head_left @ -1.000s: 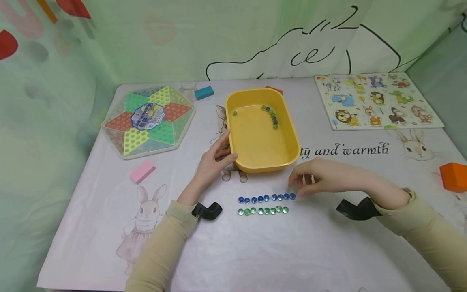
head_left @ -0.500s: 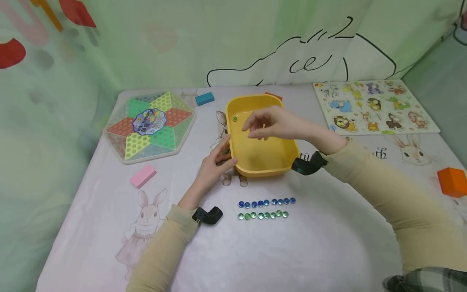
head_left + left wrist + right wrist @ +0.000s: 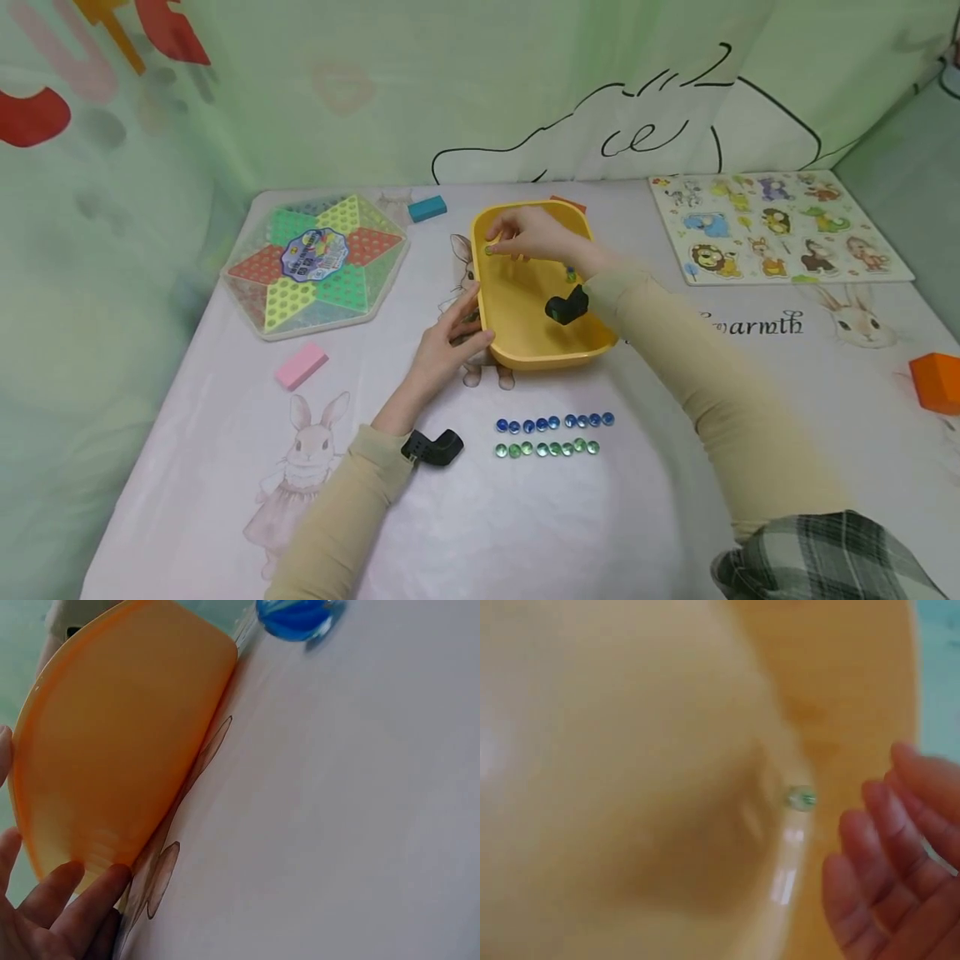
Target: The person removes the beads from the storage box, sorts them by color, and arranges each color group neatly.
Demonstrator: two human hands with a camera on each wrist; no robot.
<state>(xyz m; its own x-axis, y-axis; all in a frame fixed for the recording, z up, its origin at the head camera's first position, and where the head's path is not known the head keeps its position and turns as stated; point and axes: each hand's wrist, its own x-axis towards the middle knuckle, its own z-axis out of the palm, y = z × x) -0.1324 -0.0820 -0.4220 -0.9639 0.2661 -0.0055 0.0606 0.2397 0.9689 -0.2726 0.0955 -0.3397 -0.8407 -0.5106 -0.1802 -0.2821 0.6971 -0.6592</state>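
A yellow plastic bin [image 3: 551, 362] stands in the middle of the table. My left hand [image 3: 447, 342] touches its left side, several fingertips resting against the outer wall in the left wrist view. Inside the bin hovers my right hand [image 3: 536, 233], fingers loosely bent. Close to those fingertips, a green glass marble [image 3: 802, 798] lies at the edge of the bin floor, with a gap between it and the fingers. Other marbles [image 3: 571, 273] sit at the bin's right side, mostly hidden by the right arm. In front are a row of blue marbles [image 3: 542, 425] and a row of green marbles [image 3: 555, 449].
A Chinese checkers board [image 3: 315, 267] lies at the back left, an animal puzzle board [image 3: 780, 227] at the back right. A pink block [image 3: 302, 366], a blue block [image 3: 427, 208] and an orange block [image 3: 936, 382] are on the table.
My right hand has moved from beside the blue row up and left into the bin, towards the lone green marble. The left hand stays at the bin's side.
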